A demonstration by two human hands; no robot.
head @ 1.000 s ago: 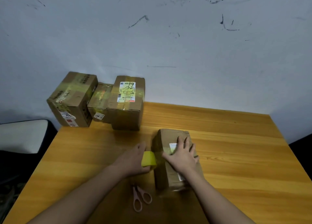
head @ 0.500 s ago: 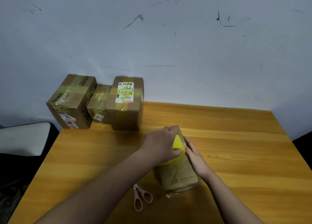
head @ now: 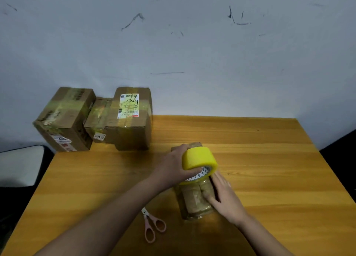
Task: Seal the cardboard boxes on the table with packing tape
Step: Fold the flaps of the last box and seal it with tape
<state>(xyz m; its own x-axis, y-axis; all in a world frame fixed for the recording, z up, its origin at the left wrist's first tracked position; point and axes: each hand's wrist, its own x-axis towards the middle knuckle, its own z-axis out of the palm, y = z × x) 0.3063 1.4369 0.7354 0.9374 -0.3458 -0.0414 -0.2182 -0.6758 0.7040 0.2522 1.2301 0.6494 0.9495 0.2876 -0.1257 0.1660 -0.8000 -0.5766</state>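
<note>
A small cardboard box (head: 194, 199) lies near the middle of the wooden table (head: 269, 159). My left hand (head: 176, 167) grips a yellow roll of packing tape (head: 199, 160) above the box's far half, with a yellowish strip running from the roll down across the box top. Along the box's right side lies my right hand (head: 221, 193), its fingers straight and pressing against the cardboard. The far end of the box is hidden behind the roll and my left hand.
Pink-handled scissors (head: 153, 225) lie on the table just left of the box. Three taped cardboard boxes (head: 127, 120) stand at the table's far left corner against the wall. A dark chair with a pale cushion (head: 19, 165) is off the left edge.
My left hand carried the tape roll from the box's left side up over its top and toward the right. My right hand slid off the box top down to its right side.
</note>
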